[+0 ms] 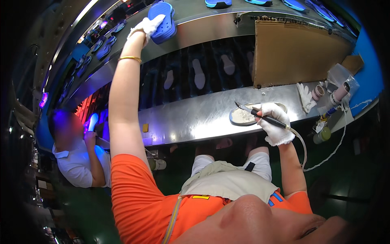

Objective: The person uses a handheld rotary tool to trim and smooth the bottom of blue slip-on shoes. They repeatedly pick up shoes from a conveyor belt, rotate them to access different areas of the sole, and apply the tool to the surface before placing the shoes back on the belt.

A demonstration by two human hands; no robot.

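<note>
Blue shoe sole (168, 25) is in the left grip (145, 30), whose gloved fingers are closed on its near-left side and reach over the dotted face; how the hand lies behind it cannot be seen. It is up at the far side, by the edge of the dark belt (191, 11), and whether it touches the belt or hangs just above, I cannot tell. By its thick, moulded look it should be light and springy, foam or rubber, bending a little and unlikely to break if dropped. Its smooth face may slide under a fabric glove, so the side walls, pinched between thumb and fingers, look the surest hold. The right grip (275, 127) grasps a slim black tool (278, 123) with a bent tip, pen-fashion; this is probably light and stiff, best held behind the tip, though the pale hose (303, 146) at its rear may tug. Under the tool, an oval dish (243, 124) with whitish contents rests on the metal tabletop (183, 118). Farther out, a spare white glove (305, 98) lies beside a pinkish roll (315, 96), a brown cardboard sheet (302, 55) stands behind, and other blue soles (218, 3) lie along the belt.
</note>
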